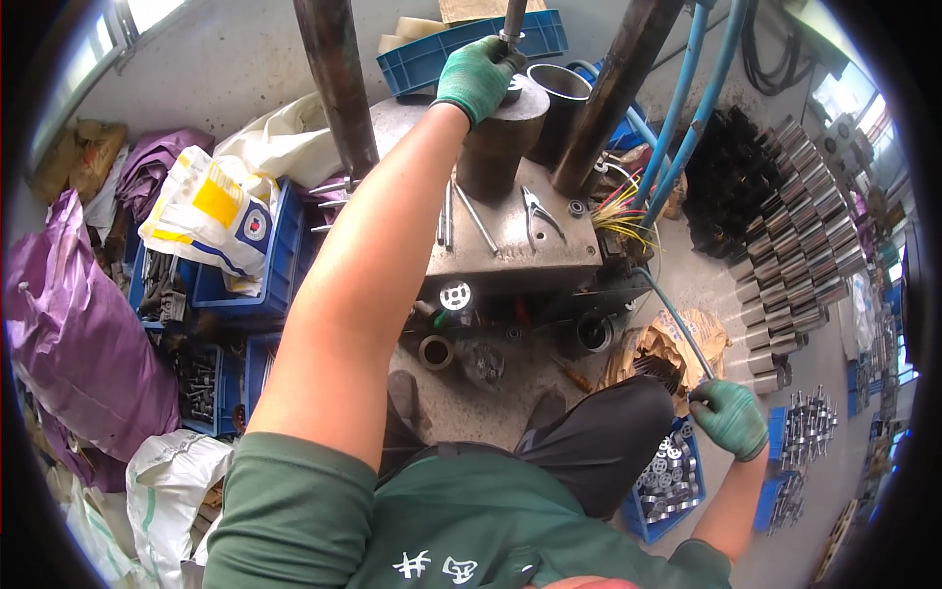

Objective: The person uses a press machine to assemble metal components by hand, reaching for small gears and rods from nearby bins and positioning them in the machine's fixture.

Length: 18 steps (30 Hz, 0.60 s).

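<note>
Left hand (478,74), green knit glove, reaches up to the press. Fingers (505,57) wrapped tight around a vertical steel rod (513,20) just above a dark round cylinder block (502,137). The heel of the hand sits at the top of the block; whether it touches is hard to tell at this angle.

Cylinder block stands upright on the grey press tabletop (510,250), between two rusty vertical columns (339,83). An open steel sleeve (561,93) stands just behind the block.

On the tabletop: a pair of pliers (540,214) right of the block base, thin metal rods (474,218) left of the pliers. A bundle of coloured wires (620,211) hangs at the right edge, beside blue hoses (687,108).

Right hand (728,417), same green glove, low at the person's right side, above a blue crate of small steel parts (667,481). Fingers curled shut around the end of a thin blue hose or handle (677,329) running up toward the press; which one is unclear.

Floor left: blue bins (280,265), a white and yellow bag (206,211), purple sacks (78,334). Floor right: rows of stepped steel shafts (800,255).
</note>
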Available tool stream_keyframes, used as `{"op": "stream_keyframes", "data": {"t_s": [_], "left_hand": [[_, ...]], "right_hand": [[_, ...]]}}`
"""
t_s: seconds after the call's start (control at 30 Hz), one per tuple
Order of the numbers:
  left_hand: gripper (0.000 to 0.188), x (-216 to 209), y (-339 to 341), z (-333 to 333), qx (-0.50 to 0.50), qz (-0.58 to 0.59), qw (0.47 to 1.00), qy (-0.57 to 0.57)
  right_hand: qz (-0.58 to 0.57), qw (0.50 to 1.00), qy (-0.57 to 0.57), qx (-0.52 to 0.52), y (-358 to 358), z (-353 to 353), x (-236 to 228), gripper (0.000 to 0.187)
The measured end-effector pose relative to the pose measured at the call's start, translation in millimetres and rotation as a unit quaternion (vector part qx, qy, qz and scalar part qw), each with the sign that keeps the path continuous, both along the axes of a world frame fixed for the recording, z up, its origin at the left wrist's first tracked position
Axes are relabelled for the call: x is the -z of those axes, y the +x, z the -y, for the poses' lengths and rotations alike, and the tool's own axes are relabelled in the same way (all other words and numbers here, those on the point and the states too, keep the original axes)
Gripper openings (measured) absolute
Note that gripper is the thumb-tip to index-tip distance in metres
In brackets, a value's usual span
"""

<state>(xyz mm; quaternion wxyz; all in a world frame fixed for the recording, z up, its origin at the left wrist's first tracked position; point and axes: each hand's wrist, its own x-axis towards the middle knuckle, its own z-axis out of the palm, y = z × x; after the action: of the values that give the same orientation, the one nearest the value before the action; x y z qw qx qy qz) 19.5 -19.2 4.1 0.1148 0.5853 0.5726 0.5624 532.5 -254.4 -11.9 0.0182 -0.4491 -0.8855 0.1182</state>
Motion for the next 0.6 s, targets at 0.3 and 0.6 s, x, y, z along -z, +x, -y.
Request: {"op": "stream_keyframes", "data": {"t_s": [0.3,0.6], "left_hand": [[0.030,10.0,-6.2,-18.3,-0.009,-0.031,0.999,0.020],[0.044,11.2,-13.8,-16.8,-0.010,-0.009,0.999,0.038]], "right_hand": [[-0.030,0.988,-0.033,0.148,-5.1,-3.1,-3.6,0.021],[-0.048,0.990,-0.026,0.130,-9.1,-1.8,-5.4,0.019]]}}
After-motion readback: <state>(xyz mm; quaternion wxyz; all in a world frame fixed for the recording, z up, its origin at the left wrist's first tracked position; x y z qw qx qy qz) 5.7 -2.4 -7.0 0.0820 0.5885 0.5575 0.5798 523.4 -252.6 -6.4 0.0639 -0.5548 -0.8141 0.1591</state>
